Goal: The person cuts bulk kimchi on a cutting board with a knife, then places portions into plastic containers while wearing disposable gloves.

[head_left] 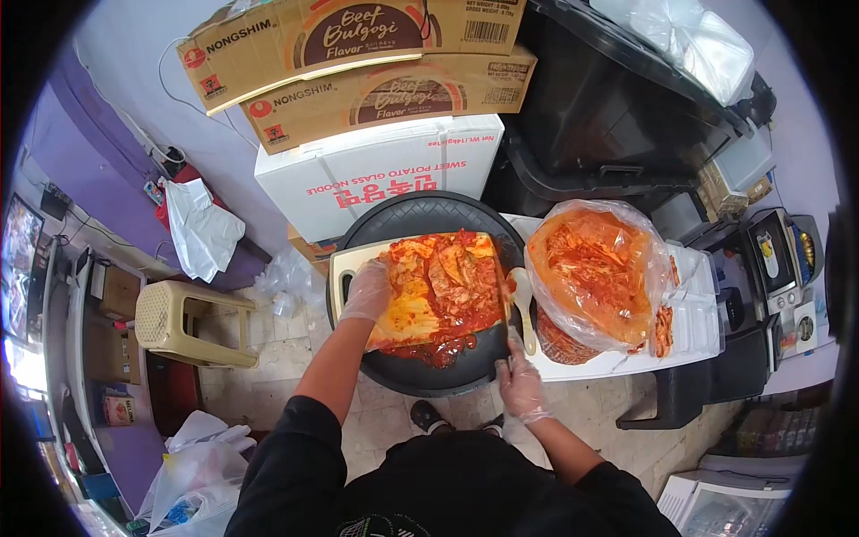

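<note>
Black sleeved clothing (447, 483) lies nearest, before a round black tray (420, 380) bearing a cream rectangular board (337, 268) with red-sauced cabbage leaves (452, 277). The clear-gloved left hand (369, 289) rests on the cabbage's left side; I cannot tell whether it pinches. The gloved right hand (525, 385) grips a slim knife (510, 334) at the board's near right corner.

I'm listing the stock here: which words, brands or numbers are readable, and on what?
"NONGSHIM": upper brown box, lower brown box
"Beef Bulgogi Flavor": both brown boxes
"NET WEIGHT": upper brown box
"GROSS WEIGHT": upper brown box
"SWEET POTATO GLASS NOODLE": white box, upside down
Too small or blurred: weight figures, remaining small print, black shirt's print.
</note>
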`<state>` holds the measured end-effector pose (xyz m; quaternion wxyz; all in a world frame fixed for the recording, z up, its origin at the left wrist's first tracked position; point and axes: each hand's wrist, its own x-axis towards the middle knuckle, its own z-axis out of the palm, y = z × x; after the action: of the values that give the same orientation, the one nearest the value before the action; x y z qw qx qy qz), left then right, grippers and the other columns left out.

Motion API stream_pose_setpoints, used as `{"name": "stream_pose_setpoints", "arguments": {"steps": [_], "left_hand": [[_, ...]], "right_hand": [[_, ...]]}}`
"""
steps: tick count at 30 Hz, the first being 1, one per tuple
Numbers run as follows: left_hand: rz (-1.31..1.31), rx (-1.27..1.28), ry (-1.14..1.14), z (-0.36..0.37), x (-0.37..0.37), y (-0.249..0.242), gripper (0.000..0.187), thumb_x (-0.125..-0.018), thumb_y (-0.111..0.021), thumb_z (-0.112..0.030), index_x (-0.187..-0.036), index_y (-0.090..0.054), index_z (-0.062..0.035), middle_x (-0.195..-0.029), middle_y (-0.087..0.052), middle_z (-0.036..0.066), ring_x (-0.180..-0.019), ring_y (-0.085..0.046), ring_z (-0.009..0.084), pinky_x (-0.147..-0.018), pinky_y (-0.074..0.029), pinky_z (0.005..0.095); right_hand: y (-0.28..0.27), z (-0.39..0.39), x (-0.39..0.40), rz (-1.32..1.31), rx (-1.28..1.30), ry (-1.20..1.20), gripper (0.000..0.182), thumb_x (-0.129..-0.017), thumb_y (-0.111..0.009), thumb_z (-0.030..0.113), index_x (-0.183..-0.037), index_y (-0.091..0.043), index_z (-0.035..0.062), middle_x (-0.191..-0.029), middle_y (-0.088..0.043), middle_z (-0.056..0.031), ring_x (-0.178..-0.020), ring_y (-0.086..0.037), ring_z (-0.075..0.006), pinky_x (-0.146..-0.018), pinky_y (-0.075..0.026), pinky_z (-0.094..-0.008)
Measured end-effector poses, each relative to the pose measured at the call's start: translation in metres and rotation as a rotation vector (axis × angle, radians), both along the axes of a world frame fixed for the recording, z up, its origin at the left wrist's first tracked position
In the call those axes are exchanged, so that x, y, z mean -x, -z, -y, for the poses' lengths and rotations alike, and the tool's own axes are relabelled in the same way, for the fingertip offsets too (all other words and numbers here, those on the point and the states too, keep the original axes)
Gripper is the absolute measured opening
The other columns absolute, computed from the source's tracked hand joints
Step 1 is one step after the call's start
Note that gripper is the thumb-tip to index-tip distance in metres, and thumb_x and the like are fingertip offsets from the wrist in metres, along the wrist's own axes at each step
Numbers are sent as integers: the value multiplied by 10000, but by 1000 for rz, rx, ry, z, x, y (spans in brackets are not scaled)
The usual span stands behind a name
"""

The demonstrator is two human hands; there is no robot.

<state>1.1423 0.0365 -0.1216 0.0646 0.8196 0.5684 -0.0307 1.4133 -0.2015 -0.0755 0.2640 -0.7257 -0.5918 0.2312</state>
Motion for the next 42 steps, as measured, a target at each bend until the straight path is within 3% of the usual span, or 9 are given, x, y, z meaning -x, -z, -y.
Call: {"name": "stream_pose_setpoints", "arguments": {"steps": [8,14,18,20,23,29,34,37,42], "left_hand": [[133,39,-70,-1,-2,-2,542,-760,-766,-247,-1196,-560,0,-1048,-647,195,-1055,-602,326,-919,-474,410],[38,4,12,-2,1,4,575,-752,-775,-248,-1221,-545,-7,-1043,-646,198,-1043,-605,330,-907,-477,415],[64,24,-21,-2,0,0,583,-756,-775,-279,-1222,-555,-5,-1053,-642,195,-1046,-606,332,-911,-484,403],[28,44,-27,-1,0,-5,586,-758,-774,-288,-1222,-557,-3,-1055,-641,193,-1048,-606,331,-914,-485,397],[49,38,-33,4,-3,-12,596,-761,-771,-306,-1226,-561,1,-1054,-642,193,-1049,-607,327,-918,-488,389],[45,37,24,-1,-1,-15,564,-767,-766,-298,-1200,-571,8,-1065,-644,196,-1061,-605,345,-921,-485,426],[613,416,-122,-6,-14,-58,977,-716,-828,-391,-1443,-359,65,-1315,-557,278,-1297,-503,336,-1042,-429,376],[600,512,-53,-6,-36,-78,1262,-654,-863,-477,-1521,-128,73,-1440,-427,309,-1381,-408,355,-1102,-375,344],[302,309,-144,49,-102,-84,1294,-666,-832,-481,-1524,-39,75,-1553,-242,286,-1410,-302,459,-1128,-348,395]], "right_hand": [[-27,-14,23,-73,271,-124,627,-937,-558,128,-1500,-289,67,-1257,-572,-288,-1045,-602,-465,-912,-472,-517],[-30,18,-13,-78,91,-20,549,-928,-546,54,-1447,-373,19,-1401,-486,-266,-1266,-499,-417,-1050,-419,-446],[-6,21,-14,-66,195,4,557,-928,-551,57,-1452,-367,16,-1403,-478,-276,-1259,-501,-427,-1051,-415,-452],[8,10,3,-103,-155,-144,580,-931,-555,79,-1469,-343,28,-1380,-498,-280,-1243,-511,-436,-1045,-420,-453],[-15,-13,35,-287,136,-90,567,-923,-563,90,-1448,-360,15,-1431,-449,-276,-1278,-493,-426,-1040,-417,-443],[-10,-18,2,-214,-59,-192,582,-939,-579,135,-1461,-339,44,-1381,-505,-270,-1242,-514,-434,-1018,-437,-440],[-30,-28,-23,-338,246,-55,525,-955,-569,190,-1427,-396,38,-1384,-515,-254,-1257,-520,-411,-1048,-417,-429],[-11,-48,-26,-132,-79,-190,549,-955,-568,227,-1436,-388,31,-1341,-541,-269,-1233,-525,-427,-1050,-406,-433],[-20,-82,-17,-16,121,-122,574,-954,-551,263,-1452,-374,40,-1201,-602,-288,-1138,-556,-452,-999,-429,-467]]}}
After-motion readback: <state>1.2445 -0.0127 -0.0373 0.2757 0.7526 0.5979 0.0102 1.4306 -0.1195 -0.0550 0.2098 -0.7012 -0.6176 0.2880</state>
